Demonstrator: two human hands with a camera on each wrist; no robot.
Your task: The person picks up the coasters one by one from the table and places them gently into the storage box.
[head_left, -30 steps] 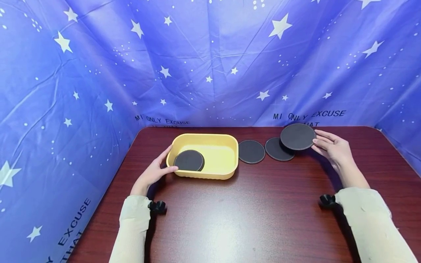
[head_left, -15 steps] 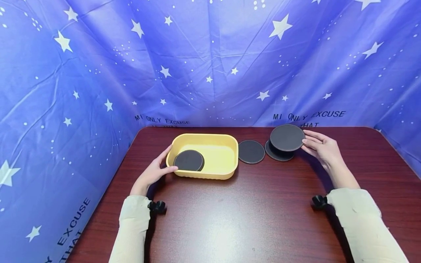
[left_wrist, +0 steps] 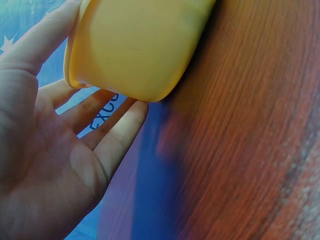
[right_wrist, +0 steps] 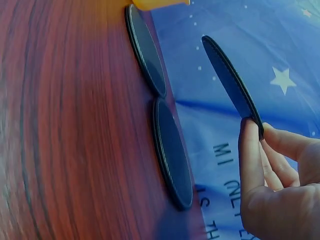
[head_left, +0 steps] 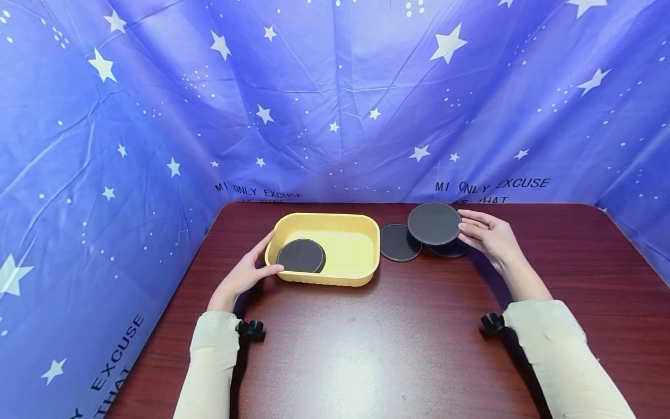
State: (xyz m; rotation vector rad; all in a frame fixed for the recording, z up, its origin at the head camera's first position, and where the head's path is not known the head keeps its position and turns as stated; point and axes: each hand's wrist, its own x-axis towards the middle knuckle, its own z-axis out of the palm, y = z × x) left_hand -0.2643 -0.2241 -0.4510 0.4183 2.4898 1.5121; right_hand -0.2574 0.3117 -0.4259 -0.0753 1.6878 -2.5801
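My right hand [head_left: 492,235] pinches a round black coaster [head_left: 434,223] by its right edge, thumb on one side and fingers on the other. That coaster is in the air, as the right wrist view shows. Below it two more stitched black coasters lie on the table: one [head_left: 400,244] close to the yellow box, the other [head_left: 448,251] partly hidden from the head camera. With my left hand [head_left: 245,278] I hold the left end of the yellow box [head_left: 335,279], thumb at the front rim and fingers round the far side. Inside the box, at its left, lies a black coaster [head_left: 301,256].
The dark red wooden table [head_left: 398,343] carries everything. A blue cloth [head_left: 335,105] with white stars hangs behind it and along the sides. Each wrist wears a small black mount, such as the left one [head_left: 252,330].
My right hand has carried the coaster leftward, from right of the two table coasters to above them. My left hand and the yellow box have stayed in place.
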